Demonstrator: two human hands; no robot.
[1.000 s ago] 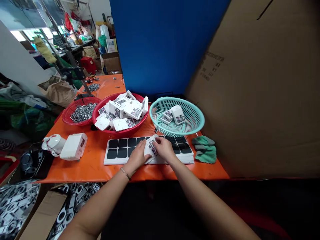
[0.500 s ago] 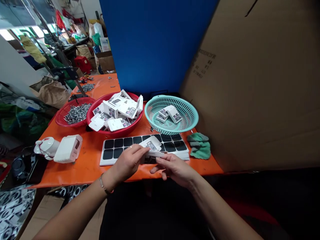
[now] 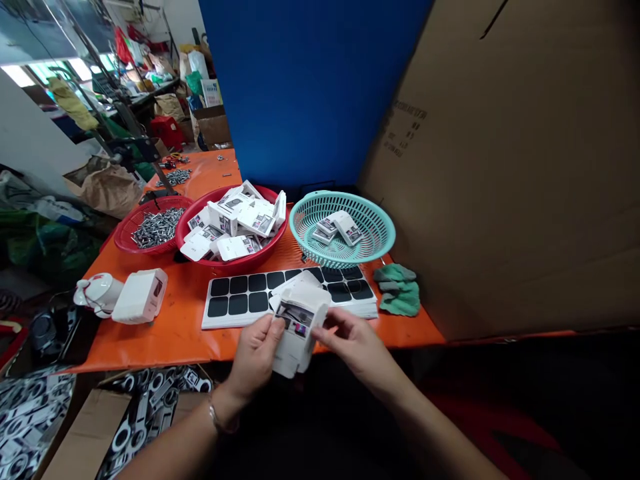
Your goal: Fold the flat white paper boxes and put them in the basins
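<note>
Both my hands hold one small white printed carton point(image 3: 299, 327) in the air, just in front of the orange table's near edge. My left hand point(image 3: 255, 357) pinches its left side, thumb on the front. My right hand point(image 3: 354, 347) grips its right edge with curled fingers. The carton stands upright with a flap hanging at the bottom. Behind it on the table lies a white sheet of black square pads point(image 3: 240, 299), with another folded carton resting on the sheet.
A red bowl point(image 3: 200, 257) holds several flat white cartons. A teal basket point(image 3: 373, 250) holds a few cartons. A red basket point(image 3: 131, 243) has metal parts. A white device point(image 3: 140, 297) sits at left, green gloves point(image 3: 399, 290) at right, a big cardboard sheet point(image 3: 500, 167) beyond.
My hands have drawn back from the pad sheet toward me, lifting the carton off the table. The carton has turned from flat to upright and opened into a box shape.
</note>
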